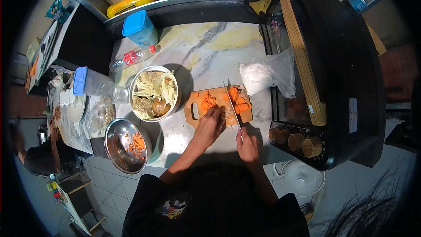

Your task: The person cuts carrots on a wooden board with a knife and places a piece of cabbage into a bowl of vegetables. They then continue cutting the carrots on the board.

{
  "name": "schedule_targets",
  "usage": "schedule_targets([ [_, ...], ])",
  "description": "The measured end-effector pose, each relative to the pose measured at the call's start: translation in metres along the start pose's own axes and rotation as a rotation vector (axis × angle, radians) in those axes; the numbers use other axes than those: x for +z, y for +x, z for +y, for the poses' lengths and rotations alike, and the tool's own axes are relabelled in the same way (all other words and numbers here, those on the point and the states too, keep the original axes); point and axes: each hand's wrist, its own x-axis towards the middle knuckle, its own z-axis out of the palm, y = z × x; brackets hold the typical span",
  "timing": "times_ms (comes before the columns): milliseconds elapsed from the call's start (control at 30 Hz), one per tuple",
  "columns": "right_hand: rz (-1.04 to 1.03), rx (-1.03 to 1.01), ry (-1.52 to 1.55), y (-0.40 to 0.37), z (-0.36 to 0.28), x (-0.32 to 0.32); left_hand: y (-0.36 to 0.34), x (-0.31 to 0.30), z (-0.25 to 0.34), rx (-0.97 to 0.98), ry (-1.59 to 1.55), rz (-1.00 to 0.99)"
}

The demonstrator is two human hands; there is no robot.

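My right hand [248, 146] grips a knife [231, 101], its blade pointing away from me across a wooden cutting board [248, 115]. My left hand [212, 125] rests at the board's near edge, fingers bent down and together beside small pale chopped pieces [229, 116]. Whatever the fingertips hold, if anything, is hidden. Sliced carrot [208, 101] lies in a pile left of the blade, and more carrot pieces [242, 107] lie to its right.
Left of the board stand a white bowl [176, 105] of cabbage leaves and a steel bowl [115, 149] with orange scraps. A plastic bag [256, 77] of white powder sits behind right, near a black oven [346, 83]. Another person [41, 158] is at far left.
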Motion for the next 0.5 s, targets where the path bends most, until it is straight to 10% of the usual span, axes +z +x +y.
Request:
schedule_targets([
  [500, 0.027, -0.048, 0.021, 0.003, 0.004, 0.002, 0.004, 0.015, 0.008, -0.091, -0.033, 0.065],
])
